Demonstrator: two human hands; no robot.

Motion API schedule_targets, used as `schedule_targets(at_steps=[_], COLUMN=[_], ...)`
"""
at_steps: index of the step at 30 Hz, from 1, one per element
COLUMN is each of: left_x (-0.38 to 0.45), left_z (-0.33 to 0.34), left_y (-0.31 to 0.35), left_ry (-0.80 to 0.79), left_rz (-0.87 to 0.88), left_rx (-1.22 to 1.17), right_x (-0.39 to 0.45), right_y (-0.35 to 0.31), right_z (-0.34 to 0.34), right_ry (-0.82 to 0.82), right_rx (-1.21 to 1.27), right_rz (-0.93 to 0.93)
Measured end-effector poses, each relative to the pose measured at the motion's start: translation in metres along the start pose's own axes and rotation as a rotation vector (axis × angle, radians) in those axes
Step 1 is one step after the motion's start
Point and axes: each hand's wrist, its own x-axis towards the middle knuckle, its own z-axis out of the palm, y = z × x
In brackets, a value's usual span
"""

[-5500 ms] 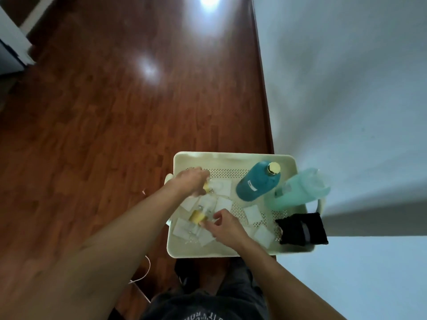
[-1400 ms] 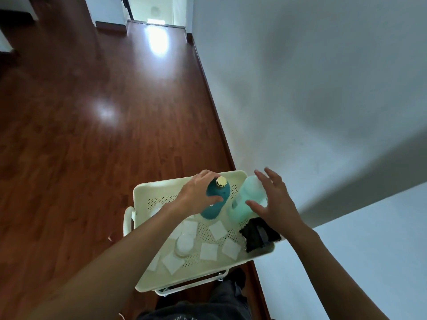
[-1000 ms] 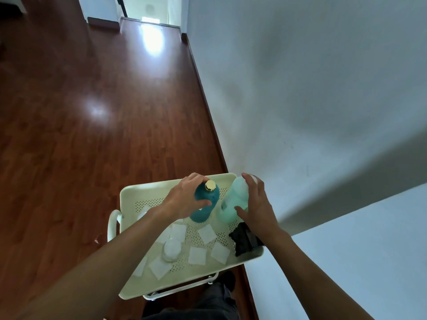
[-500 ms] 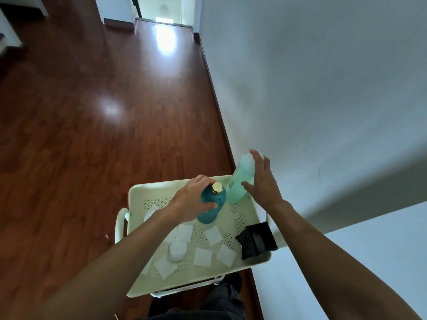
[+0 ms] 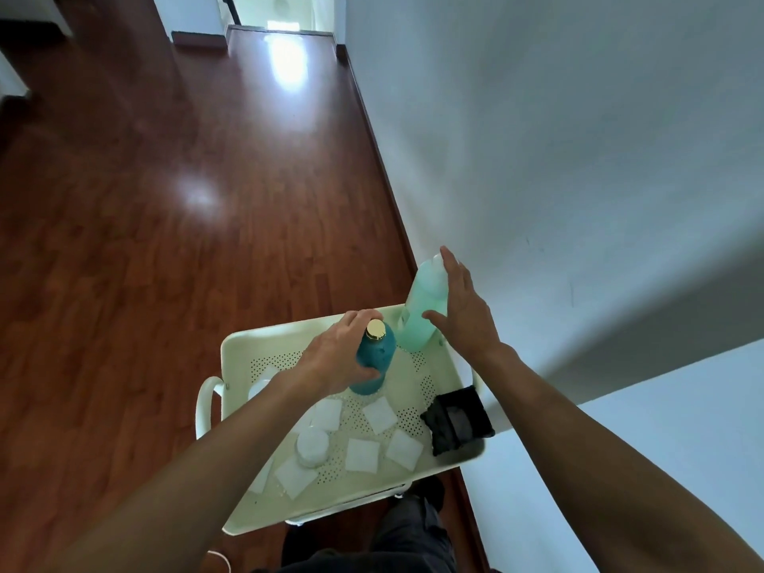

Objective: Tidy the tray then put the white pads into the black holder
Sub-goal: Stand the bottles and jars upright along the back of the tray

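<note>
We see the cream tray with a perforated floor, standing beside the white wall above a red-brown wood floor.

Left hand: fingers and thumb are curled round the dark teal bottle, which stands upright near the tray's middle with its gold cap showing above the hand.

Right hand: fingers are straight and spread, palm facing the pale green bottle. That bottle stands upright in the tray's far right corner. We cannot tell whether the fingertips touch it; the hand has hold of nothing.

White pads: several square pads lie flat and scattered on the tray floor, most in the near half, apart from one another. One lies near the far left, partly hidden by the left forearm.

A small white round jar stands among the near pads.

Black holder: it sits at the tray's right edge, near side, just beside the closest pads. No pad is visible in it.
</note>
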Motion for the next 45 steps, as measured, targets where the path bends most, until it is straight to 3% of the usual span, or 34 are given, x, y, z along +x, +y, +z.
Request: schedule_targets(at_steps=[22,30,36,45], left_x=[0.069,0.064,0.059,0.029], left_z=[0.001,0.000,-0.001,-0.020], left_y=[0.016,0.013,0.008,-0.027], left_ry=[0.044,0.022,-0.025,-0.019], left_rz=[-0.063,-0.063,-0.094,-0.188], left_rx=[-0.093,-0.115,-0.144,-0.035], right_x=[-0.004,-0.008,-0.020,-0.066], right_y=[0.024,0.025,0.023,0.000], right_z=[0.002,0.004,0.005,0.021], right_ry=[0.006,-0.004,-0.030,0.086], right_rx=[0.042,0.044,0.097,0.239], right_rz=[0.037,0.040,0.147,0.226])
